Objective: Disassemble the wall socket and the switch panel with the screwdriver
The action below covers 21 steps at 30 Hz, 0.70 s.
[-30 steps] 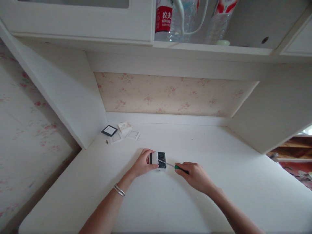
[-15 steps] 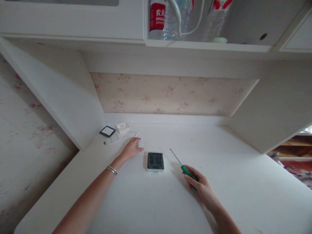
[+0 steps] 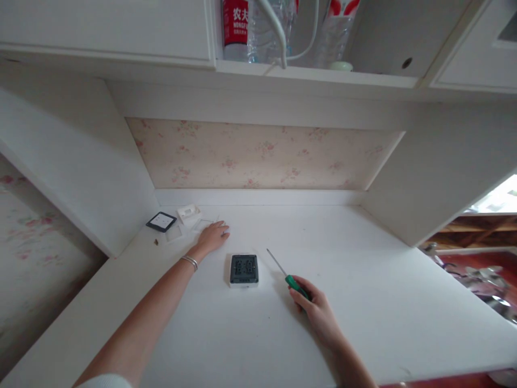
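The dark-faced box [image 3: 244, 269] is lying flat on the white table [image 3: 343, 258] between the hands, touching neither. Nearby, the right hand [image 3: 314, 306] is gripping the screwdriver [image 3: 291, 282], and keeping its tip clear of the box seems wise. Farther out, the left hand [image 3: 211, 237] is hanging palm down close by a thin clear frame [image 3: 202, 224], which likely calls for a light touch; whether those fingers are holding anything, I cannot tell.

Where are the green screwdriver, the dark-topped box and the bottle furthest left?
Green screwdriver [image 3: 291, 282], head view: on its handle.
Dark-topped box [image 3: 244, 269], head view: middle of its top.
Bottle furthest left [image 3: 235, 26], head view: on its red label.
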Each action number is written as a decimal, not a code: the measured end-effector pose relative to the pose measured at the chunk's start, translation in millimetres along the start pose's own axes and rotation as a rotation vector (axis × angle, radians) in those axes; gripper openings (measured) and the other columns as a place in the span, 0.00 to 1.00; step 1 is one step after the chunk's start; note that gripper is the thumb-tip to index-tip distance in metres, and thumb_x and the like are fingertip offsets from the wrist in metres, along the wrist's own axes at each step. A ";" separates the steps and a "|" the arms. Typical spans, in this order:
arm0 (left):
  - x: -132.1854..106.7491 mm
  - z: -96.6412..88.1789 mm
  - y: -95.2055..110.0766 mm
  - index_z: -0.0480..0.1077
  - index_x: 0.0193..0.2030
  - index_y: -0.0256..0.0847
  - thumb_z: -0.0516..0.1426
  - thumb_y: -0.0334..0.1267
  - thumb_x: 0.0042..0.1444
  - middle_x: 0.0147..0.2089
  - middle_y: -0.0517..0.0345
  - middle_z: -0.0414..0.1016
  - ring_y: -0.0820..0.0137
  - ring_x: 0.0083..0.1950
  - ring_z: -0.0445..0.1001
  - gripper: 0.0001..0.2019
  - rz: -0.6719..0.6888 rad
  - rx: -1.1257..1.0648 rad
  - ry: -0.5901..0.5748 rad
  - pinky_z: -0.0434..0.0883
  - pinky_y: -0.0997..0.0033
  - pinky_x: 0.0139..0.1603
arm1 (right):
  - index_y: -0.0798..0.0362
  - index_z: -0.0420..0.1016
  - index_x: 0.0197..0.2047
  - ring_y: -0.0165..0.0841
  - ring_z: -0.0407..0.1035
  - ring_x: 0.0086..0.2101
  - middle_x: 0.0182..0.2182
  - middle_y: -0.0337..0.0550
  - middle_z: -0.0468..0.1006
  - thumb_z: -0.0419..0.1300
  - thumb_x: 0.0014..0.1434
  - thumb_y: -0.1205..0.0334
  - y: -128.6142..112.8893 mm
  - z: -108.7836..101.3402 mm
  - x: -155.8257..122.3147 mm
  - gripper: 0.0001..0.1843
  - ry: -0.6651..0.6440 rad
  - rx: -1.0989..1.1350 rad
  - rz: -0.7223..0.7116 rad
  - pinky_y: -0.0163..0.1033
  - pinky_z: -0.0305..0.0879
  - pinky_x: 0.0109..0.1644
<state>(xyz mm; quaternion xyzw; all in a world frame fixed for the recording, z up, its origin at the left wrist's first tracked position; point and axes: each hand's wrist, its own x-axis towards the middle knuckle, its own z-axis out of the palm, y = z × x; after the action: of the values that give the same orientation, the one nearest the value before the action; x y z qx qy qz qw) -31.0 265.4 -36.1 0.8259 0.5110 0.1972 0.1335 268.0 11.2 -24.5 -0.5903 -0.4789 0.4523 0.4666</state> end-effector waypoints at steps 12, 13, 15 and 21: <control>-48.6 5.2 39.7 0.69 0.50 0.39 0.48 0.38 0.61 0.55 0.50 0.67 0.64 0.59 0.65 0.15 0.026 -0.211 0.210 0.59 0.59 0.63 | 0.51 0.70 0.53 0.34 0.67 0.33 0.35 0.42 0.75 0.64 0.52 0.52 7.4 -6.4 1.4 0.26 0.085 0.056 -0.040 0.39 0.63 0.37; -58.5 5.3 46.6 0.68 0.51 0.40 0.47 0.40 0.62 0.55 0.51 0.68 0.65 0.58 0.65 0.15 0.021 -0.244 0.217 0.61 0.60 0.62 | 0.50 0.71 0.53 0.36 0.68 0.36 0.38 0.44 0.75 0.65 0.51 0.53 7.7 -7.0 1.9 0.26 0.110 0.063 -0.061 0.41 0.64 0.39; -79.1 5.1 60.1 0.65 0.54 0.41 0.49 0.43 0.62 0.57 0.51 0.66 0.65 0.58 0.66 0.17 -0.009 -0.457 0.192 0.64 0.63 0.59 | 0.50 0.74 0.48 0.41 0.68 0.44 0.45 0.46 0.73 0.67 0.48 0.54 6.0 -5.9 3.6 0.23 0.182 0.102 -0.122 0.42 0.64 0.44; -118.5 1.7 80.6 0.55 0.64 0.43 0.63 0.48 0.48 0.66 0.48 0.54 0.56 0.66 0.55 0.38 -0.014 -0.731 -0.060 0.55 0.55 0.65 | 0.48 0.72 0.45 0.38 0.72 0.41 0.45 0.44 0.75 0.69 0.46 0.59 -24.9 14.6 15.9 0.22 0.333 0.486 -0.189 0.45 0.66 0.47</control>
<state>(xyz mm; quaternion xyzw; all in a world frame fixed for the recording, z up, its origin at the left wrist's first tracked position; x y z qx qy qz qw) -13.8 123.5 -26.1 0.7255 0.4084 0.3415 0.4362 252.2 31.3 -3.7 -0.4800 -0.3264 0.4052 0.7063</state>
